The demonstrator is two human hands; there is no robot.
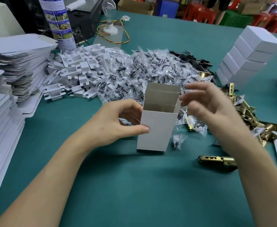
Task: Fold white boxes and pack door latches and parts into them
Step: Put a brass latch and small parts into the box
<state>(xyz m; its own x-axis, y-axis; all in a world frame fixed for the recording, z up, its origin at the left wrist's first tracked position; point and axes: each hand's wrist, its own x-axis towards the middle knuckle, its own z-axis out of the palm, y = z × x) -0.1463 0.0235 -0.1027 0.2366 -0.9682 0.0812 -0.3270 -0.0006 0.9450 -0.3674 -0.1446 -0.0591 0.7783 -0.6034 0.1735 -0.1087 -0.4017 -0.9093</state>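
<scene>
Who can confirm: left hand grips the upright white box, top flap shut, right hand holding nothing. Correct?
One error: the head view shows the white box with its top flap standing open, not shut. The rest holds: left hand grips it upright, right hand holds nothing.

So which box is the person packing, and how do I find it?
Start at the green table and look near its middle. A white box stands upright there, its side pinched by the left hand, with the right hand close beside it. Unlike the closed boxes stacked at the far right, its top is open.
</scene>
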